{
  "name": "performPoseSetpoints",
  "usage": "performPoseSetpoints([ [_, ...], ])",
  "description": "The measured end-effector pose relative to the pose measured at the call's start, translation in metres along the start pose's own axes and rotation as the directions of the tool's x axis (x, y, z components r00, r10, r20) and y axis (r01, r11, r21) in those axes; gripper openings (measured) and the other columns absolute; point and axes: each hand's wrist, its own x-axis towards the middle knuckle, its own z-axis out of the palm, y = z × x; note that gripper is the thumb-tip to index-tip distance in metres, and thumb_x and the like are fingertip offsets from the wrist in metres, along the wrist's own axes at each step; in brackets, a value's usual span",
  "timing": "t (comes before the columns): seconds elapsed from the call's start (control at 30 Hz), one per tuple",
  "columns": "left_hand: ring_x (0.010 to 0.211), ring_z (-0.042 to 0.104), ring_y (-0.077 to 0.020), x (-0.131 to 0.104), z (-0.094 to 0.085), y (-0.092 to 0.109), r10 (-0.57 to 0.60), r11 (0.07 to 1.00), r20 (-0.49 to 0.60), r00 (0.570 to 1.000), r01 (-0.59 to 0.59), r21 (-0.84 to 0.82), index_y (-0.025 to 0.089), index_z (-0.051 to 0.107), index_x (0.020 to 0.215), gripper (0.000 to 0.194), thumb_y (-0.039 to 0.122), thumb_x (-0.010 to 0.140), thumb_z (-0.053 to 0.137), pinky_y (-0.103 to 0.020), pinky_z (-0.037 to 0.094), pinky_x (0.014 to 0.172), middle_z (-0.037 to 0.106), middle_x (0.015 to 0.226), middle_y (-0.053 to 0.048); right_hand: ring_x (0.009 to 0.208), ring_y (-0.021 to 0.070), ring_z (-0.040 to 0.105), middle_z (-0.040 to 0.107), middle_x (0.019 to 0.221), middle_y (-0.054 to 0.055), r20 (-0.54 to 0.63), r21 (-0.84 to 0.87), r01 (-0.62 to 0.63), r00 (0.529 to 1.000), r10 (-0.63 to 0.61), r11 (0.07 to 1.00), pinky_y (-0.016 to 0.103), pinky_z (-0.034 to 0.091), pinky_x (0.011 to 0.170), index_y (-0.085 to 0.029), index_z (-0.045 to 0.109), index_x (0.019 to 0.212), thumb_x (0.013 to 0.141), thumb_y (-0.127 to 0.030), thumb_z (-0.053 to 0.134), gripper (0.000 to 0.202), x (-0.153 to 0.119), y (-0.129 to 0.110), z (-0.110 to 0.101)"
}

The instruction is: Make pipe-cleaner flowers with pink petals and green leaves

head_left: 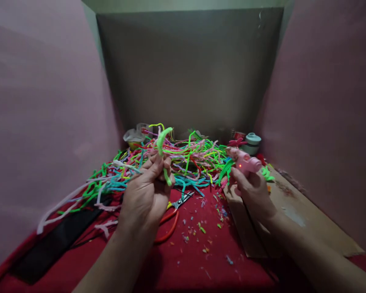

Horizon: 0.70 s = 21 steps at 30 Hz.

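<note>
Between the thumb and fingers of my left hand [151,187] is a bright green pipe cleaner [162,140], its curved upper end standing above the fingertips and a short end hanging below. My right hand [253,193] grips a pink hot glue gun [245,162] with a small red light lit on its side. The glue gun's nozzle points left and away from me, apart from the green piece. Behind both hands lies a large tangled heap of coloured pipe cleaners [198,154]. Scissors with red handles [171,228] rest below and right of my left hand, partly hidden by it.
Red cloth [207,260] covers the table, with coloured fuzz scraps [203,228] scattered on it. A cardboard sheet [305,219] lies under my right forearm. At the left is a flat black object [51,244]. A pale teal container [252,142] stands at the back right. Pink walls flank both sides.
</note>
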Motion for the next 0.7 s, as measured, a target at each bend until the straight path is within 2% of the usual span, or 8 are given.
performPoseSetpoints([
  [0.07, 0.049, 0.047, -0.0067, -0.009, -0.003, -0.001, -0.130, 0.991, -0.018, 0.991, 0.129, -0.042, 0.012, 0.056, 0.072, 0.014, 0.006, 0.081, 0.048, -0.015, 0.037, 0.038, 0.053, 0.062, -0.001, 0.052, 0.0135, 0.048, 0.055, 0.058, 0.000, -0.062, -0.015, -0.024, 0.998, 0.023, 1.000, 0.025, 0.035, 0.046, -0.015, 0.059, 0.077, 0.070, -0.046, 0.061, 0.032, 0.004, 0.001, -0.003],
  [0.13, 0.047, 0.044, -0.0069, -0.018, -0.005, -0.004, -0.246, 0.967, 0.015, 0.969, 0.246, -0.070, 0.011, 0.053, 0.069, 0.019, 0.006, 0.084, 0.043, -0.015, 0.031, 0.034, 0.051, 0.061, -0.001, 0.052, 0.0132, 0.048, 0.055, 0.059, -0.001, -0.063, -0.016, -0.073, 0.995, 0.072, 0.997, 0.025, 0.035, 0.047, -0.015, 0.059, 0.080, 0.065, -0.044, 0.066, 0.033, 0.006, 0.002, -0.004],
  [0.27, 0.047, 0.042, -0.0065, -0.032, -0.009, -0.012, -0.374, 0.906, 0.110, 0.921, 0.388, -0.169, 0.011, 0.049, 0.071, 0.020, 0.007, 0.087, 0.037, -0.014, 0.024, 0.031, 0.046, 0.062, -0.001, 0.044, 0.0110, 0.044, 0.051, 0.053, -0.004, -0.016, 0.120, -0.292, 0.955, 0.296, 0.949, 0.025, 0.032, 0.042, -0.017, 0.054, 0.071, 0.056, -0.035, 0.073, 0.031, -0.002, -0.003, -0.006],
  [0.43, 0.048, 0.040, -0.0058, -0.033, -0.012, -0.025, -0.419, 0.842, 0.187, 0.889, 0.457, -0.287, 0.012, 0.046, 0.074, 0.022, 0.010, 0.090, 0.031, -0.012, 0.022, 0.031, 0.042, 0.062, 0.001, 0.050, 0.0089, 0.045, 0.051, 0.060, -0.004, 0.019, 0.288, -0.216, 0.975, 0.219, 0.933, 0.023, 0.034, 0.046, -0.017, 0.052, 0.068, 0.059, -0.027, 0.073, 0.025, -0.019, -0.021, 0.001],
  [0.53, 0.047, 0.039, -0.0056, -0.031, -0.014, -0.033, -0.456, 0.802, 0.219, 0.863, 0.505, -0.320, 0.013, 0.045, 0.075, 0.023, 0.013, 0.092, 0.030, -0.012, 0.022, 0.031, 0.041, 0.062, 0.001, 0.051, 0.0075, 0.043, 0.050, 0.065, -0.005, 0.122, 0.435, -0.228, 0.973, 0.194, 0.871, 0.023, 0.034, 0.046, -0.018, 0.054, 0.075, 0.059, -0.027, 0.075, 0.028, -0.031, -0.028, 0.013],
  [0.63, 0.046, 0.038, -0.0053, -0.031, -0.013, -0.041, -0.480, 0.787, 0.209, 0.852, 0.523, -0.326, 0.013, 0.046, 0.075, 0.024, 0.014, 0.092, 0.029, -0.012, 0.024, 0.031, 0.041, 0.061, 0.001, 0.049, 0.0076, 0.043, 0.049, 0.062, -0.005, 0.281, 0.507, -0.367, 0.926, 0.254, 0.780, 0.023, 0.035, 0.046, -0.018, 0.052, 0.074, 0.058, -0.027, 0.076, 0.030, -0.046, -0.033, 0.031],
  [0.7, 0.044, 0.037, -0.0050, -0.032, -0.011, -0.046, -0.496, 0.789, 0.170, 0.852, 0.524, -0.321, 0.013, 0.047, 0.076, 0.026, 0.014, 0.093, 0.028, -0.012, 0.024, 0.030, 0.042, 0.060, 0.001, 0.049, 0.0086, 0.045, 0.051, 0.063, -0.004, 0.341, 0.553, -0.405, 0.907, 0.246, 0.728, 0.024, 0.036, 0.046, -0.018, 0.054, 0.076, 0.059, -0.028, 0.076, 0.029, -0.055, -0.035, 0.042],
])
